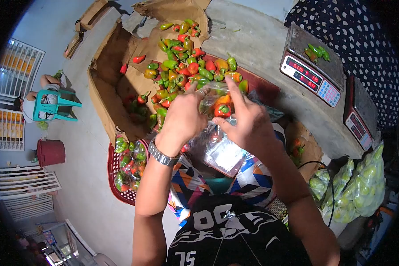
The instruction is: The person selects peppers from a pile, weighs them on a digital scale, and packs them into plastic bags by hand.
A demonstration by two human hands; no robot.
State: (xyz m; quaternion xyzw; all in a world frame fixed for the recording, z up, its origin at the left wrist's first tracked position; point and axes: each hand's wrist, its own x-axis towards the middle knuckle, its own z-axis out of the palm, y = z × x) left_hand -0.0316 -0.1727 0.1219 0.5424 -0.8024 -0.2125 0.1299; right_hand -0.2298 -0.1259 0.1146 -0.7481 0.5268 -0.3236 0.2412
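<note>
A clear plastic bag (208, 103) with red, orange and green peppers in it is held between my two hands, over the front of a heap of peppers (181, 66). My left hand (186, 113) is closed on the bag's left side, with a metal watch on that wrist. From the right, my right hand (252, 122) grips the bag, its thumb and index finger on either side of a red-orange pepper (222, 110). Below the hands, a stack of clear plastic bags (226, 155) lies near my lap. Some fingertips are hidden by the plastic and peppers.
An open cardboard box (103, 88) surrounds the heap's left side. A red basket (114, 170) holds bagged peppers. At right stand a scale (308, 75) with green peppers on it and a second scale (359, 126). Bags of green produce (363, 186) sit lower right. A person sits far left.
</note>
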